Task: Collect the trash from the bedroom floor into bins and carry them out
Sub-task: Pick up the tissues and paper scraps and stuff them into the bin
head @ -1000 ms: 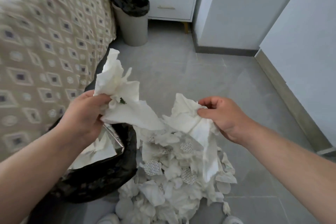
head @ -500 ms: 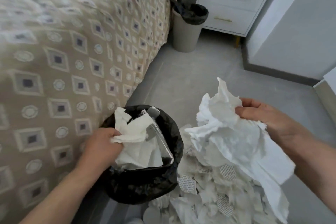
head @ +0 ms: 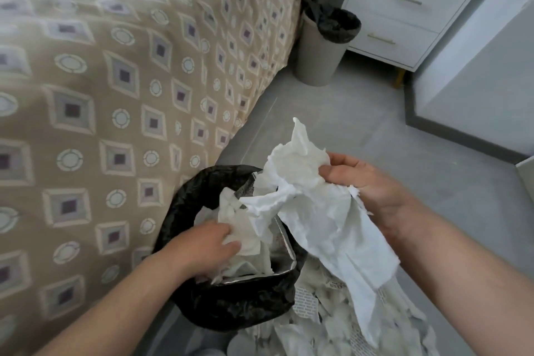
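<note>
A bin lined with a black bag (head: 231, 306) stands on the floor beside the bed, holding white paper and a silvery wrapper. My left hand (head: 203, 248) is down inside its mouth, pressing on a wad of white tissue (head: 239, 225). My right hand (head: 367, 185) grips a large crumpled sheet of white tissue (head: 320, 225) that hangs over the bin's right rim. A pile of crumpled paper trash (head: 332, 326) lies on the floor to the right of the bin.
The bed with a beige patterned cover (head: 115, 95) fills the left side. A second beige bin with a black liner (head: 323, 46) stands at the bed's far corner, next to a white nightstand (head: 404, 14). Grey tiled floor (head: 375, 113) runs between them; a white wall stands on the right.
My left hand has gone down from above the bin into its mouth with its tissue. My right hand has lifted a big tissue off the pile and brought it left over the bin.
</note>
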A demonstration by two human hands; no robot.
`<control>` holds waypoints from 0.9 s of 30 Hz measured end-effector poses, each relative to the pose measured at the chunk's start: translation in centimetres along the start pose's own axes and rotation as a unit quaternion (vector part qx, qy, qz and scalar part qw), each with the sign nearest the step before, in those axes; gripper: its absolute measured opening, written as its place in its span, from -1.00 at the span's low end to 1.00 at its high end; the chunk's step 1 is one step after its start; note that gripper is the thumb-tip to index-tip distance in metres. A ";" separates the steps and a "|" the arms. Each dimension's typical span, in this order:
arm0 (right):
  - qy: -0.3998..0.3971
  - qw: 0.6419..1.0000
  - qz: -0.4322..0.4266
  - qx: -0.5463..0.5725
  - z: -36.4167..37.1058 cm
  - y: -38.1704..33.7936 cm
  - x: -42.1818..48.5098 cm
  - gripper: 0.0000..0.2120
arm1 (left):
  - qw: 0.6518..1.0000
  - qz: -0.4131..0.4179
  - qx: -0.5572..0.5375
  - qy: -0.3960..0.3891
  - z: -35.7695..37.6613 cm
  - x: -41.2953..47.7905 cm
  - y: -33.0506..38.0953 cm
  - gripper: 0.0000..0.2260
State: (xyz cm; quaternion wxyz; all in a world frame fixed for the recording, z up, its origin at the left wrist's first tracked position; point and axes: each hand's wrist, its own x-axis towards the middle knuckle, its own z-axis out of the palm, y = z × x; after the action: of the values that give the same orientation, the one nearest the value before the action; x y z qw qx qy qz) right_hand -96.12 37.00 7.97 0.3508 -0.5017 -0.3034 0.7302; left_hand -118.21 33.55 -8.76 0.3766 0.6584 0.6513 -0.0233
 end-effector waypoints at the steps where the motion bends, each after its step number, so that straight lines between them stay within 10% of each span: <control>1: 0.001 1.000 -0.003 0.001 0.3 0.2 0.4 -0.84 | 0.999 0.010 0.004 0.049 -0.3 -0.8 -0.2 -0.58; 5: 0.023 0.999 -0.027 0.004 1.8 1.7 2.9 -0.81 | 0.968 0.023 0.001 0.250 -0.3 -4.3 -1.4 -0.27; 11: 0.117 0.961 -0.124 -0.218 5.2 7.2 7.8 -0.87 | 0.948 0.024 -0.133 0.287 2.9 -5.0 -3.7 -0.11; 15: 0.091 0.850 -0.184 -0.484 5.3 11.0 8.9 -0.81 | 0.946 0.038 -0.124 0.298 3.3 -5.0 -3.7 -0.25; 20: -0.095 0.593 -0.169 -0.781 4.5 12.7 8.0 -0.34 | 0.949 0.059 -0.087 0.296 3.5 -4.7 -4.1 -0.28; 27: -0.162 0.565 -0.088 -0.804 3.6 13.5 8.2 -0.26 | 0.949 0.069 -0.075 0.299 3.6 -4.9 -4.2 -0.25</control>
State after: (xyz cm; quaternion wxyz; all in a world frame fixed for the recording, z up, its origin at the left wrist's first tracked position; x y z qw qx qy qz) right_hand -104.37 35.65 -5.94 -0.1901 -0.4208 -0.8597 0.2185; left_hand -121.02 26.99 -10.71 0.2136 0.6482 0.6872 0.2489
